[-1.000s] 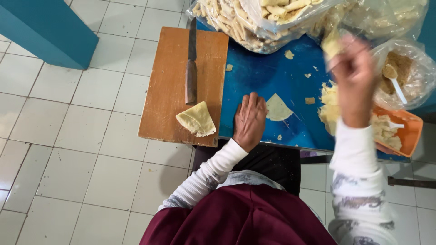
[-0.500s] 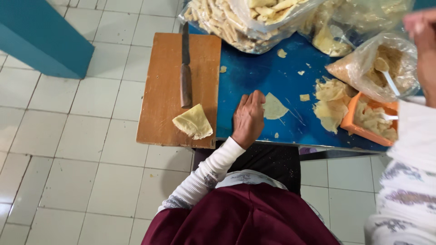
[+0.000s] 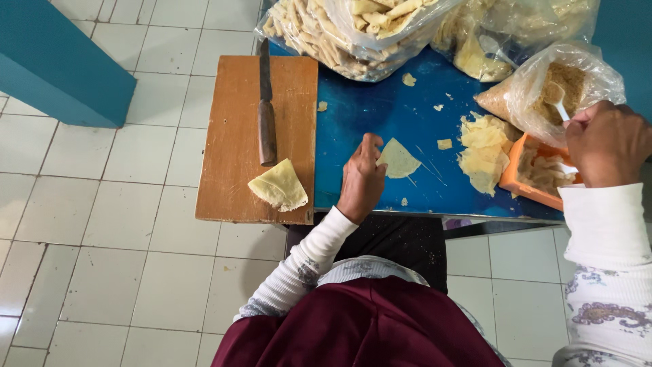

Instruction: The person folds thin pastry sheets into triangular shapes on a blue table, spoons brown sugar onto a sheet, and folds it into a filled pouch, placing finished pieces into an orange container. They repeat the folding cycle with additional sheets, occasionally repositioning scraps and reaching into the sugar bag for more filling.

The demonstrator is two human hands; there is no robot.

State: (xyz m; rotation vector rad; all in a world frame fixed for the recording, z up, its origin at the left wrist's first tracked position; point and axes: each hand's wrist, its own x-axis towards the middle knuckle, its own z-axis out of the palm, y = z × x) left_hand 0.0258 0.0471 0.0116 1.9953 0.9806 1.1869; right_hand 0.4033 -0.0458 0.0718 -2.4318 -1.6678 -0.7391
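My left hand [image 3: 361,180] rests on the blue table [image 3: 380,109], fingers touching the left edge of a thin triangular dough wrapper [image 3: 399,159]. My right hand [image 3: 606,144] is closed around a white spoon [image 3: 559,107] that dips into a clear bag of crumbly brown filling [image 3: 553,85]. Under that hand sits an orange tray [image 3: 519,180] with shredded filling. A pile of pale wrappers [image 3: 483,151] lies between the tray and the single wrapper.
A wooden cutting board [image 3: 238,136] lies left of the table, carrying a knife [image 3: 266,115] and a folded wrapper stack [image 3: 279,185]. Clear bags of finished rolls [image 3: 353,34] sit at the far edge. A teal block [image 3: 61,61] stands on the tiled floor.
My right hand came down from the upper right to the bag of filling and gripped the spoon. My left hand stayed by the single wrapper.
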